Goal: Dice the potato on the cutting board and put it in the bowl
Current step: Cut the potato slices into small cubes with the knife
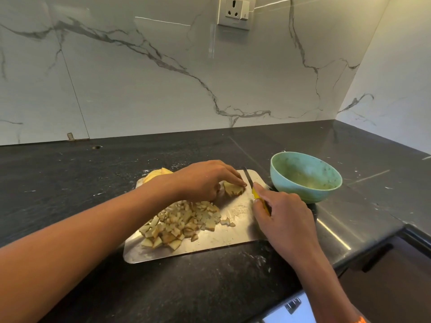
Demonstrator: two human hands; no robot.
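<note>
Her right hand (283, 217) grips the yellow-handled knife (255, 190) beside the potato chunk (233, 189) her left hand (205, 179) pins with curled fingertips, seemingly steadying it for slicing.

Black speckled stone tabletop (70, 183); white grey-veined marble backsplash (140, 78); wall socket with switch (235, 11) mounted high on backsplash; dark drawer front (384, 276) below tabletop edge.
</note>
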